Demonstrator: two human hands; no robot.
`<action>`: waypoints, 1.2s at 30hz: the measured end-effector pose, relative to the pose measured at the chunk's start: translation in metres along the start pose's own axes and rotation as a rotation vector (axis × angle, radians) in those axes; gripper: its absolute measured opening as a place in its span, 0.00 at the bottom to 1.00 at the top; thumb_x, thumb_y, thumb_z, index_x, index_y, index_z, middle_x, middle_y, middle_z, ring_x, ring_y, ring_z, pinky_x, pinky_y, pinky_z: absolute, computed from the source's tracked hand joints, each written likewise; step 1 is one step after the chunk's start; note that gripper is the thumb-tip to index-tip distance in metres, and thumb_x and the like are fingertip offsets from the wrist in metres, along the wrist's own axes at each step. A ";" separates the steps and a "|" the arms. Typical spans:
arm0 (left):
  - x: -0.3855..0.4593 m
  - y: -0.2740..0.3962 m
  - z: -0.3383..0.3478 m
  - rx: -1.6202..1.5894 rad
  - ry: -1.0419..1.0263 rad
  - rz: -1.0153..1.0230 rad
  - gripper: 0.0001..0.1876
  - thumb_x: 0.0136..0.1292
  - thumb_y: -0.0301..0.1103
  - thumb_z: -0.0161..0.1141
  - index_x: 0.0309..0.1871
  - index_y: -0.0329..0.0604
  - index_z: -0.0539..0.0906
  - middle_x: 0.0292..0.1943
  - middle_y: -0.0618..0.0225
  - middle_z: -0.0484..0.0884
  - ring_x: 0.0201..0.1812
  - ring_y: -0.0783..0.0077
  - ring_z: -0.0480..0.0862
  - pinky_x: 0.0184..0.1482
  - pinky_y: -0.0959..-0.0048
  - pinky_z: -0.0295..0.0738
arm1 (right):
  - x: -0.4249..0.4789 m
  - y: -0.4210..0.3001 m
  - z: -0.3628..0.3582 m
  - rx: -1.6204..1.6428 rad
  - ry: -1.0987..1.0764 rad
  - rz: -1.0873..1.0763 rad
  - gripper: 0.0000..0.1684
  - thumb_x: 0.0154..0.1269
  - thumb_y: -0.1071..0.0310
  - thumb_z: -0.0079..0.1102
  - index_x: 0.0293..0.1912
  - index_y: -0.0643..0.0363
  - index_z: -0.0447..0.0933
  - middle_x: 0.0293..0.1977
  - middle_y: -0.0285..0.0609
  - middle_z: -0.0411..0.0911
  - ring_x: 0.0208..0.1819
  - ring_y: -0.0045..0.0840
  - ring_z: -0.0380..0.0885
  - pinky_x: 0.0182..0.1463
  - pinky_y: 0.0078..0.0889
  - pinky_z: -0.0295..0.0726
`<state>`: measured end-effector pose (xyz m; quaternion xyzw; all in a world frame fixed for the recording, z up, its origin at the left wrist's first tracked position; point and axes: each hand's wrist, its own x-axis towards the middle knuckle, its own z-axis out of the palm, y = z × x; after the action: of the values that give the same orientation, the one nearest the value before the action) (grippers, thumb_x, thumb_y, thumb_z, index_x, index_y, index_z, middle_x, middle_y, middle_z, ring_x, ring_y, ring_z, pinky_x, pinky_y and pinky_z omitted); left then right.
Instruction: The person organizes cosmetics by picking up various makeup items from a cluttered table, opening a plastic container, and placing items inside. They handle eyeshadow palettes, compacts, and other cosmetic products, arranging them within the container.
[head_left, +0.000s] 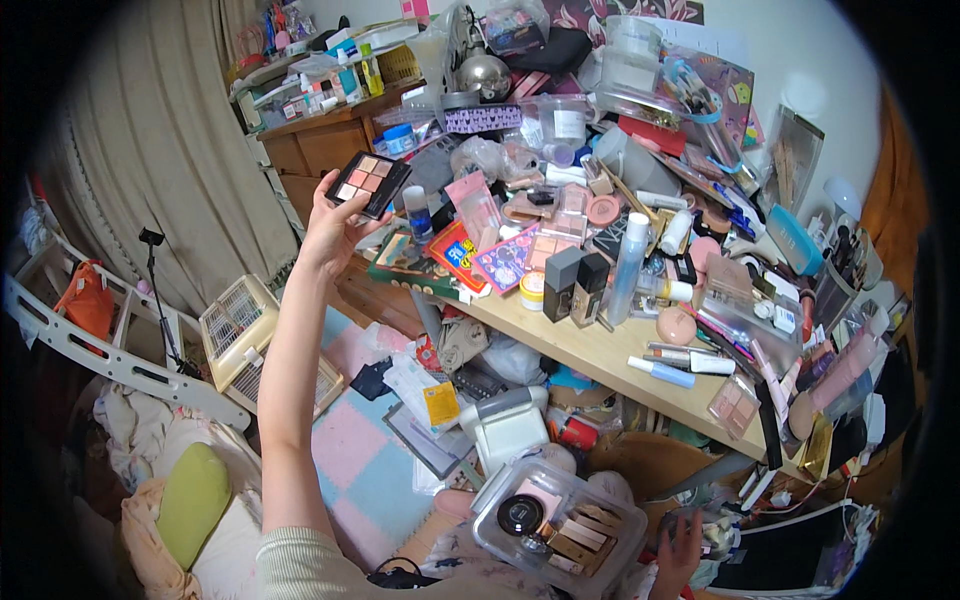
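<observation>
My left hand (341, 225) is raised beyond the table's left end, its fingers and thumb closed on a black makeup palette (367, 184) with several pans in beige, peach and pink. Low at the right, my right hand (677, 555) is near the right side of a clear plastic box (559, 517); whether it touches or holds anything cannot be told. The box stands over my lap and contains a round black compact (520, 514) and several gold and pale cosmetic packages. On the table are two dark foundation boxes (562, 285), a blue spray bottle (628, 270) and a pink round compact (676, 326).
The wooden table (525, 326) is heaped with cosmetics, with a brush holder (836, 277) at its right. A white step stool (510, 427) stands under its edge. Left are a cream pet cage (240, 322), a white bed rail (127, 360) and a green cushion (193, 506).
</observation>
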<state>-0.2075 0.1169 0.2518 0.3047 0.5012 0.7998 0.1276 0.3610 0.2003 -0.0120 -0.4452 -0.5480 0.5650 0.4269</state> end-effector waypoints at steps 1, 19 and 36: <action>0.010 0.002 -0.003 0.056 0.031 0.006 0.40 0.60 0.19 0.61 0.69 0.46 0.48 0.52 0.53 0.73 0.34 0.69 0.83 0.43 0.59 0.88 | 0.004 -0.005 0.003 0.267 -0.070 0.022 0.52 0.61 0.47 0.62 0.71 0.67 0.48 0.70 0.53 0.54 0.70 0.43 0.58 0.72 0.46 0.56; 0.214 -0.034 -0.055 0.013 0.266 -0.063 0.42 0.55 0.20 0.68 0.68 0.37 0.53 0.50 0.52 0.76 0.47 0.63 0.80 0.46 0.66 0.80 | 0.003 -0.033 0.021 0.898 -0.184 0.025 0.56 0.62 0.27 0.40 0.74 0.57 0.42 0.74 0.53 0.44 0.74 0.51 0.45 0.73 0.57 0.47; 0.268 -0.063 -0.023 0.638 0.201 -0.093 0.66 0.35 0.42 0.83 0.73 0.37 0.46 0.61 0.52 0.70 0.52 0.63 0.77 0.41 0.65 0.81 | 0.005 -0.031 0.037 0.780 -0.170 0.028 0.55 0.62 0.30 0.44 0.73 0.60 0.46 0.74 0.51 0.45 0.73 0.50 0.49 0.71 0.60 0.52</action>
<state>-0.4374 0.2656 0.2853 0.2257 0.7496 0.6221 0.0119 0.3235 0.1969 0.0185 -0.2089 -0.3197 0.7713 0.5092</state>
